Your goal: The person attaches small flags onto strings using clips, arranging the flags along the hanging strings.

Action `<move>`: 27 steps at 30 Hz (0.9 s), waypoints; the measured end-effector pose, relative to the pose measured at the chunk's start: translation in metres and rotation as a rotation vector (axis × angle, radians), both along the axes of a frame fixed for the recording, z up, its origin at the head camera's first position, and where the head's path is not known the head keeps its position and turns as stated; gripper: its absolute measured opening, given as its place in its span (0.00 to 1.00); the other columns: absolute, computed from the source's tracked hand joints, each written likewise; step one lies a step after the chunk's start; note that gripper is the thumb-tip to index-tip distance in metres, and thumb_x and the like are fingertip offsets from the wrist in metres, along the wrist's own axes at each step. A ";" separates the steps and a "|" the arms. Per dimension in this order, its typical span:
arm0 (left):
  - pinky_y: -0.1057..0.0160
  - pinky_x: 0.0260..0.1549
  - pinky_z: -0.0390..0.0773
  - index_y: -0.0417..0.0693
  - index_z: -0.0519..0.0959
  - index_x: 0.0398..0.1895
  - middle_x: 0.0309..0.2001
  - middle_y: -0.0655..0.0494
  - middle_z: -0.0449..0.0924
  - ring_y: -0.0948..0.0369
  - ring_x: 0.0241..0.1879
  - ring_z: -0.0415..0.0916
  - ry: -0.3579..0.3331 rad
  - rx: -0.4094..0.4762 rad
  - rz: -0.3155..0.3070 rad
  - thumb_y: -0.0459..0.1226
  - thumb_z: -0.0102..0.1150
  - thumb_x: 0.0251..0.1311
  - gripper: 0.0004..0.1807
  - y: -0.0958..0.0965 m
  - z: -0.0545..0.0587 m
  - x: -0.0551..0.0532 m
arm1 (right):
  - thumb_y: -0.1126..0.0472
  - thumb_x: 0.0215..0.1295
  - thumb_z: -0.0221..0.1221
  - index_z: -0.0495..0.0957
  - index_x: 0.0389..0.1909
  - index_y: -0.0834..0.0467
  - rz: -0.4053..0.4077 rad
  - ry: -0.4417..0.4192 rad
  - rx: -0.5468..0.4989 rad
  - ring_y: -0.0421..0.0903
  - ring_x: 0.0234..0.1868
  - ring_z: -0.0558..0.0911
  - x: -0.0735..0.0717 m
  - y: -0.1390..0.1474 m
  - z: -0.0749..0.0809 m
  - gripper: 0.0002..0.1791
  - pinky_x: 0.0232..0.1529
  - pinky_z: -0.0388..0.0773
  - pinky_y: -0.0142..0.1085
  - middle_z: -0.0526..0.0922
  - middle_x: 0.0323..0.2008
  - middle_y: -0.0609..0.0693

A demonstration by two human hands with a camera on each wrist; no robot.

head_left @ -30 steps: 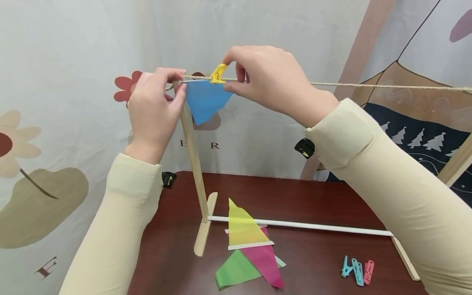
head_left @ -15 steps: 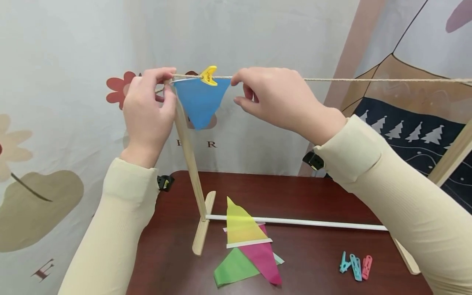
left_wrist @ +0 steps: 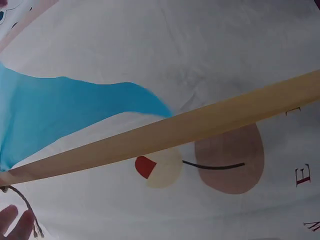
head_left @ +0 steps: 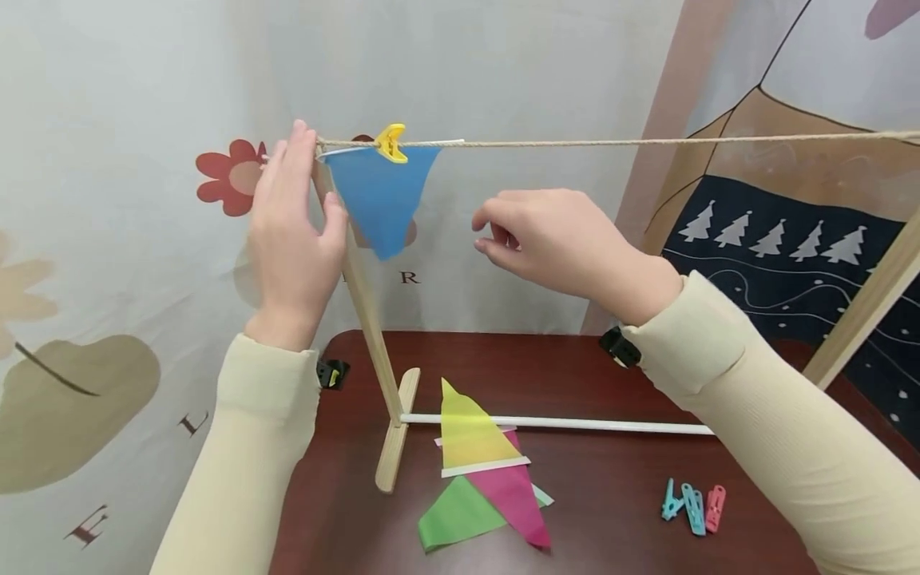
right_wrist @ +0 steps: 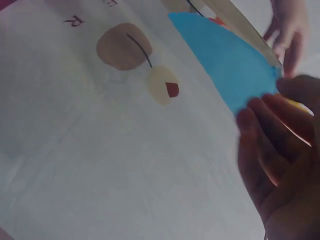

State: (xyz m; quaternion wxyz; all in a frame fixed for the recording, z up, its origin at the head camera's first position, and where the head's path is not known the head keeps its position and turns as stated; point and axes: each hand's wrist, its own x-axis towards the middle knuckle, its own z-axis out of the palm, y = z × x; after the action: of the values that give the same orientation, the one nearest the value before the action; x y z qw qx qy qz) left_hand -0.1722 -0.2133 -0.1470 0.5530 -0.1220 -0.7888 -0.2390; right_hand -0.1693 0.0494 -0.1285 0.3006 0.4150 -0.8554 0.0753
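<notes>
A blue triangular pennant (head_left: 383, 200) hangs point down from a string (head_left: 575, 144). One yellow clothespin (head_left: 392, 144) clips its white top edge to the string. My left hand (head_left: 293, 235), fingers straight, is at the top of the left wooden post (head_left: 370, 327), beside the pennant's left corner; whether it touches the post I cannot tell. To the right of the pennant and below the string, my right hand (head_left: 557, 239) is held in the air, fingers loosely bent around nothing. In the left wrist view only fingertips (left_wrist: 20, 225) show, near the string's loose end.
On the dark red table (head_left: 575, 367) lie overlapping yellow (head_left: 474, 435), magenta (head_left: 513, 503) and green (head_left: 460, 515) pennants. Blue and red clothespins (head_left: 693, 509) lie at right. A white rod (head_left: 611, 424) runs low between the stand's sides; the right post (head_left: 870, 295) leans into view.
My right hand has let go of the yellow clothespin and moved down and right. My left hand has released the pennant's corner and straightened its fingers. The pennant hangs freely.
</notes>
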 end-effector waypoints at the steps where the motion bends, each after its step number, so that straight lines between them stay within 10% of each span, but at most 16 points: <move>1: 0.64 0.65 0.54 0.46 0.68 0.62 0.64 0.60 0.65 0.61 0.66 0.59 0.037 -0.004 -0.008 0.33 0.49 0.59 0.25 -0.002 -0.002 0.000 | 0.54 0.62 0.55 0.79 0.39 0.51 0.004 -0.023 0.004 0.37 0.26 0.75 0.001 0.001 -0.002 0.08 0.28 0.71 0.32 0.78 0.29 0.41; 13: 0.55 0.53 0.63 0.41 0.74 0.50 0.54 0.48 0.73 0.50 0.52 0.66 0.229 -0.005 -0.064 0.33 0.48 0.52 0.19 0.005 -0.033 0.011 | 0.53 0.62 0.57 0.79 0.40 0.51 -0.019 -0.211 -0.035 0.37 0.32 0.74 0.005 0.030 -0.028 0.09 0.35 0.72 0.32 0.78 0.30 0.42; 27: 0.67 0.16 0.69 0.43 0.74 0.47 0.32 0.53 0.76 0.64 0.23 0.74 0.032 -0.172 -0.250 0.35 0.47 0.58 0.14 0.033 -0.116 0.013 | 0.53 0.61 0.58 0.79 0.41 0.48 -0.101 -0.395 -0.143 0.35 0.31 0.74 0.016 0.072 -0.095 0.09 0.34 0.76 0.34 0.80 0.32 0.39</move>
State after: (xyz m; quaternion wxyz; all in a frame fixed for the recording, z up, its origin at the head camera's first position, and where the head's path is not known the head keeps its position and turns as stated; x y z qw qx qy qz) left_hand -0.1590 -0.1803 -0.2634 0.5192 -0.2698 -0.7760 -0.2355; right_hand -0.1537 0.1216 -0.2232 0.1592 0.3262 -0.9100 0.2004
